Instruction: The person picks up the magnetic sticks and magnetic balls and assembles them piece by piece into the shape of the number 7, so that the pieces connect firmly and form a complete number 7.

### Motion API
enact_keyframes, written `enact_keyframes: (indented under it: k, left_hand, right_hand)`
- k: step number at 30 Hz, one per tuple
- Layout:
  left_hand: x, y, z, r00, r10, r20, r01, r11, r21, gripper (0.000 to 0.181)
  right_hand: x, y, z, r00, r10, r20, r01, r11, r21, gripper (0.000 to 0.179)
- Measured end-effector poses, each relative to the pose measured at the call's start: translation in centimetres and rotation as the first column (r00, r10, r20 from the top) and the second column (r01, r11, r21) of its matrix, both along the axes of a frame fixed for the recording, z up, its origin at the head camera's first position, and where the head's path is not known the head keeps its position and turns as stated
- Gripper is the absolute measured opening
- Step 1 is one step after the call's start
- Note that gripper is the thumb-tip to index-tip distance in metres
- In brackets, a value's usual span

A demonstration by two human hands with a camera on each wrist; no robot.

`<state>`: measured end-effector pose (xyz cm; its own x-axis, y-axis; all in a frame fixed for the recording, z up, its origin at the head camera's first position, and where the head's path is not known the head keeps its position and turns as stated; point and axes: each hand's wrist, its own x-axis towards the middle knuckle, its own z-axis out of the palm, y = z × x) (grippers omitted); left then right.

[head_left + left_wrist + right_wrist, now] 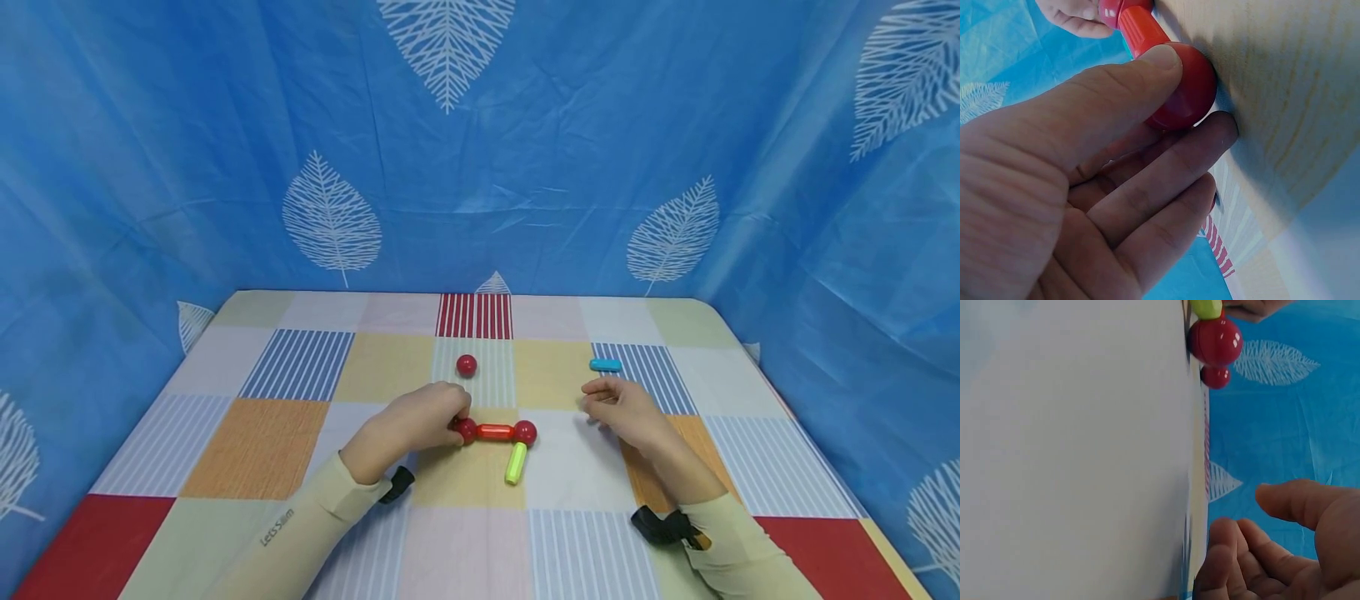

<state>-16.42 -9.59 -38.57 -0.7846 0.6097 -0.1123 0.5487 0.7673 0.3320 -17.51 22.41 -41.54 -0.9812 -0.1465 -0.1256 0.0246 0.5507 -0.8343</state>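
My left hand (423, 415) pinches a red ball (1192, 84) between thumb and fingers, low over the table. From that ball an orange-red rod (495, 432) runs right to a second red ball (526, 432). A yellow-green rod (516, 463) slants from the second ball toward the near side. On the right, my right hand (628, 410) is held over the table with fingers loosely bent and nothing in its grasp; the right wrist view shows a gap between thumb and fingers (1222, 540). Just beyond it lies a blue rod (605, 365).
A loose red ball (467, 366) sits farther back, past the left hand. Everything stands on a patchwork-patterned tablecloth (465, 542). Blue curtains (495, 192) with white leaf prints hang behind the table and along both sides.
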Motion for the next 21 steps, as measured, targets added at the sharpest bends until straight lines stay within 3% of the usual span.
enact_keyframes:
  k: [5, 10, 21]
  left_hand:
    - [0.0, 0.0, 0.1, 1.000, -0.008, -0.009, 0.008, 1.000, -0.006, 0.026]
    - [0.0, -0.1, 0.0, 1.000, -0.006, -0.012, 0.006, 1.000, 0.001, 0.025]
    - [-0.2, -0.2, -0.3, 1.000, -0.014, -0.018, 0.015, 1.000, 0.007, 0.027]
  right_hand:
    - [-0.8, 0.8, 0.0, 0.996, -0.015, -0.093, 0.030, 0.987, 0.160, 0.031]
    - [-1.8, 1.4, 0.0, 0.975, 0.007, -0.223, 0.056, 0.960, 0.273, 0.029]
    - [-3.8, 2.3, -0.1, 0.948, 0.031, -0.317, 0.094, 0.923, 0.372, 0.040]
